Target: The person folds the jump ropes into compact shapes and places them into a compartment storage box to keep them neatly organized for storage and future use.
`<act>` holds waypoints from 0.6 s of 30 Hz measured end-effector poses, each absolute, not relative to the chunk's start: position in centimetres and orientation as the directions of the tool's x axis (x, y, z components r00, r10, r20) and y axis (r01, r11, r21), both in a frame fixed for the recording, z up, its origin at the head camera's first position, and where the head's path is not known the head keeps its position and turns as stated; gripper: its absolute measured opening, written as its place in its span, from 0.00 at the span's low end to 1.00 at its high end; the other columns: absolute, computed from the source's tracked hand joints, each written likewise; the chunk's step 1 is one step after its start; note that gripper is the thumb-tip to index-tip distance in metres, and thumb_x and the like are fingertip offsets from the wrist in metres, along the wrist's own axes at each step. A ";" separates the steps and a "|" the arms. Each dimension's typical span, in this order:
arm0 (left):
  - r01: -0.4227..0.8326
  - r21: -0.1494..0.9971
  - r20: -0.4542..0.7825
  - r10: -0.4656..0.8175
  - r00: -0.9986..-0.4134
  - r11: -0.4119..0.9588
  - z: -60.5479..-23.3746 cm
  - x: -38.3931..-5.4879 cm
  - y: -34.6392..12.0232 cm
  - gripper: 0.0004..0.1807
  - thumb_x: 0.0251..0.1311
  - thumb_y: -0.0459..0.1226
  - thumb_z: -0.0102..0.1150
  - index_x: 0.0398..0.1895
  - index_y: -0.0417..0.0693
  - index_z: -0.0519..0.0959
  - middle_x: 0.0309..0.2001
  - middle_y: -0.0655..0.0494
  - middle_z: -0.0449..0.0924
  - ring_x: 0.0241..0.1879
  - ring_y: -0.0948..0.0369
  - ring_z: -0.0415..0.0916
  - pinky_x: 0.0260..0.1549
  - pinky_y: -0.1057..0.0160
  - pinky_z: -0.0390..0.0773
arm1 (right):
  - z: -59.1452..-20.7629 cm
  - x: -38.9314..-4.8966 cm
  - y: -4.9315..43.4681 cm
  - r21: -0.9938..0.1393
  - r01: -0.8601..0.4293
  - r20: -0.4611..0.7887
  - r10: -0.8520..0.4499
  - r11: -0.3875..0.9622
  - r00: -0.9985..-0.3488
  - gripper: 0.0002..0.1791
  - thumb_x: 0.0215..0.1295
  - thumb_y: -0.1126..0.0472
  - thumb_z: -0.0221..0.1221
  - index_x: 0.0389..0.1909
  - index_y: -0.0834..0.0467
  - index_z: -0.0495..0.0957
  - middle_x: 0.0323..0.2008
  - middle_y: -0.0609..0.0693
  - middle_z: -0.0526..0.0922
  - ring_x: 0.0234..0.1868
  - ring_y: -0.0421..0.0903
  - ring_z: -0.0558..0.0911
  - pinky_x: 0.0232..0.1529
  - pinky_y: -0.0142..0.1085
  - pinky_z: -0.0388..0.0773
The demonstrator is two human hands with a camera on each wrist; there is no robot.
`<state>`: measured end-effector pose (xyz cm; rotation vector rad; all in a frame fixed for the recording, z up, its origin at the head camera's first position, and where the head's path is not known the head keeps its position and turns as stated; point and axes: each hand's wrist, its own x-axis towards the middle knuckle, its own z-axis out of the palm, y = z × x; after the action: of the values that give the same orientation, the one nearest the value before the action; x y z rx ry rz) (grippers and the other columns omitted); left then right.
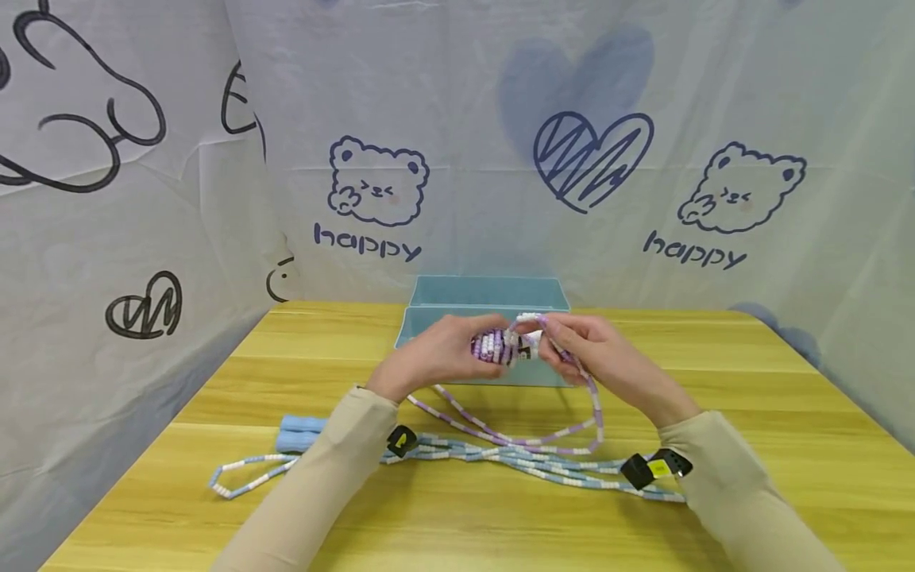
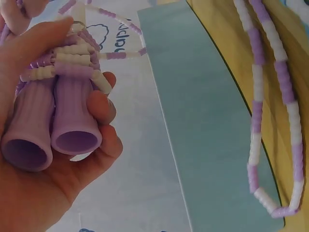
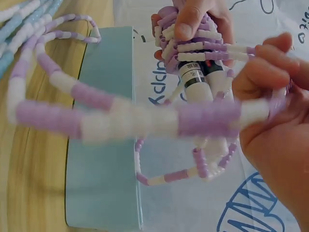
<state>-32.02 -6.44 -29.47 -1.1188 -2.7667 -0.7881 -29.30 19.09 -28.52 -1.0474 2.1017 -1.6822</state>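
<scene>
2 hands of mine meet above the worktop (image 1: pixel 750 373) in the head view: my left hand (image 1: pixel 439 349) grips the bundled part of a purple-and-white beaded rope (image 1: pixel 493 347), and my right hand (image 1: pixel 608 353) pinches a strand of it. 1 long loop hangs below them, near a blue-and-white beaded rope (image 1: pixel 534 469) that lies along the worktop; I cannot tell whether they touch. That rope's 2 blue handles (image 1: pixel 296 441) lie just beside my left sleeve (image 1: pixel 332 461). Beyond my hands stands a light blue box (image 1: pixel 429 318), and behind it hangs a printed cloth (image 1: pixel 465 87).

At the left wrist, my left fingers are curled round 2 purple handles (image 2: pixel 72 111), side by side, hollow ends towards the lens, with beaded strands wrapped across them.

At the right wrist, the handles' other ends look white with dark markings. 1 blurred strand stretches across, close to the lens, to my right fingers, which grasp it. The blue-and-white beaded rope shows at the upper left.
</scene>
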 end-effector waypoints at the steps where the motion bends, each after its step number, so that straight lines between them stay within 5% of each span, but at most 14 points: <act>1: 0.654 0.442 0.225 0.630 -0.743 0.614 -29.5 -32.0 -6.4 0.32 0.58 0.51 0.67 0.66 0.64 0.70 0.41 0.64 0.79 0.35 0.66 0.77 0.33 0.65 0.78 | -28.6 -29.2 19.0 -0.930 -0.362 0.227 -0.674 0.064 -0.703 0.23 0.81 0.53 0.41 0.64 0.64 0.69 0.26 0.54 0.68 0.20 0.46 0.63 0.19 0.36 0.63; 6: 0.625 0.434 0.214 0.599 -0.771 0.649 -29.5 -31.8 -6.4 0.39 0.55 0.58 0.67 0.70 0.63 0.67 0.41 0.65 0.79 0.36 0.66 0.76 0.34 0.64 0.77 | -28.5 -28.9 18.7 -0.933 -0.356 0.212 -0.730 0.046 -0.649 0.22 0.80 0.57 0.42 0.67 0.62 0.65 0.29 0.56 0.70 0.21 0.46 0.64 0.20 0.35 0.65; 18: 0.654 0.327 0.299 0.582 -0.756 0.682 -29.6 -31.8 -6.4 0.20 0.61 0.60 0.59 0.51 0.67 0.74 0.32 0.65 0.77 0.26 0.65 0.74 0.23 0.65 0.75 | -27.9 -28.4 18.8 -0.904 -0.426 0.233 -0.789 0.040 -0.568 0.19 0.79 0.63 0.43 0.66 0.65 0.64 0.30 0.62 0.69 0.19 0.51 0.63 0.18 0.38 0.64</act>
<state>-31.75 -6.40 -29.60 -1.0087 -2.7217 -0.6281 -28.43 18.82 -27.93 -1.2323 1.9955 -1.5378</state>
